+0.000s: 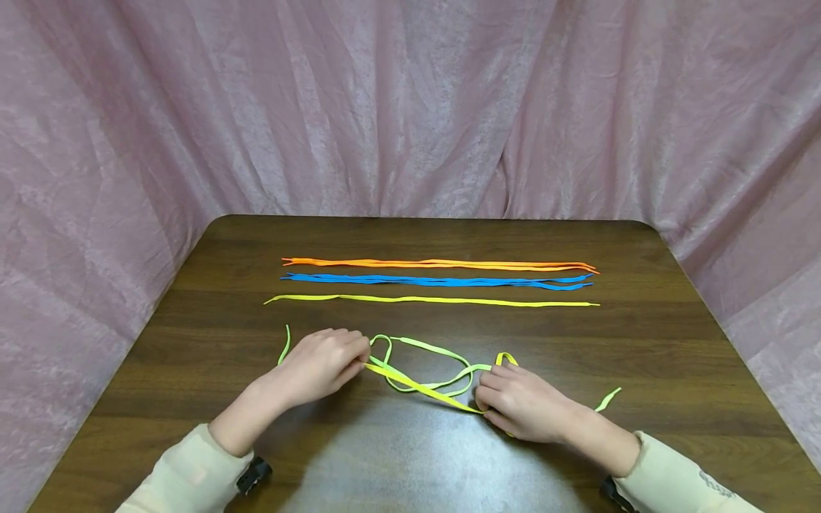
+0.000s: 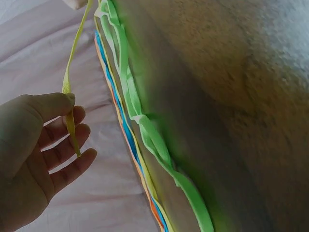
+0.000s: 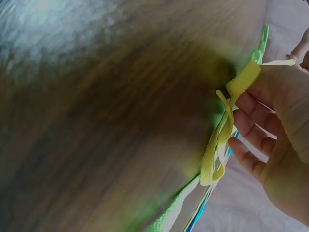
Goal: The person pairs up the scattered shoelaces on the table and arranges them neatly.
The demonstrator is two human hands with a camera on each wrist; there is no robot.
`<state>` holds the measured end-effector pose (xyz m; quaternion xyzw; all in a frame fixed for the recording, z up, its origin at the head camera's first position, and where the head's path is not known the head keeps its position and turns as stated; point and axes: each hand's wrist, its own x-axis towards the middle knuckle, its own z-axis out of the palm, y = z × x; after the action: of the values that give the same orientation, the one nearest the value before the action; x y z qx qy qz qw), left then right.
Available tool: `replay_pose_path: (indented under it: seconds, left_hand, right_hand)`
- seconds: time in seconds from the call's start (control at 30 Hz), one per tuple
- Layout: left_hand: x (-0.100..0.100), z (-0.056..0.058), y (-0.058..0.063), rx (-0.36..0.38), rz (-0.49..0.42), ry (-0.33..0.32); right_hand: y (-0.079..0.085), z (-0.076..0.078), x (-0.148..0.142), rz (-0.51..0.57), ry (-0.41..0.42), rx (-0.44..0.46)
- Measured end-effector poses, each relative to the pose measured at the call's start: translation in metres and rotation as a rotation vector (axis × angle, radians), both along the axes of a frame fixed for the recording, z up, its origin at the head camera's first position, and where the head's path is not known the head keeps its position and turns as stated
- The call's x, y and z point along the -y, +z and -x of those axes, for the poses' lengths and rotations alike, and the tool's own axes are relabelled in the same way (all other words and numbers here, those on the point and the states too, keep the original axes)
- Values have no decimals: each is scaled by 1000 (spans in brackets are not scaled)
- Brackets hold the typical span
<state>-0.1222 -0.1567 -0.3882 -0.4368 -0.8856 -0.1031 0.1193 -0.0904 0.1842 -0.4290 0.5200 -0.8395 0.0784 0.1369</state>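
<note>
A yellow shoelace (image 1: pixel 420 388) stretches between the two hands in the head view. My left hand (image 1: pixel 327 365) pinches it close to one end; in the left wrist view its tip (image 2: pixel 74 135) hangs past the thumb and the other fingers are loosely bent. My right hand (image 1: pixel 524 405) holds the same lace farther along, and yellow folds (image 3: pixel 224 130) of it hang by the fingers in the right wrist view. Beneath lies a light green shoelace (image 1: pixel 436 348), laid in crossing loops on the table. Its two ends show beyond the wrists; the hands hide other parts.
Farther back on the brown wooden table (image 1: pixel 192 320), orange shoelaces (image 1: pixel 449 264), blue shoelaces (image 1: pixel 449 282) and a single yellow shoelace (image 1: pixel 449 301) lie straight in parallel rows. A pink curtain (image 1: pixel 410 107) hangs behind the table and along its sides.
</note>
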Motion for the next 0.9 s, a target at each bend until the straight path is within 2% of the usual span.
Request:
replay_pose_path:
  seconds: [0.13,0.43,0.7,0.9]
  left_hand:
    - [4,2,-3,9,1,23]
    - [14,8,-6,13,-36,57]
    - [21,11,-4,11,-69,59]
    - [27,15,-8,45,-72,85]
  right_hand:
    - [0,0,2,16,-5,-12]
    - [8,2,-1,117,-14,61]
    - [14,6,-9,75,-65,43]
    - [22,12,-17,73,-103,33]
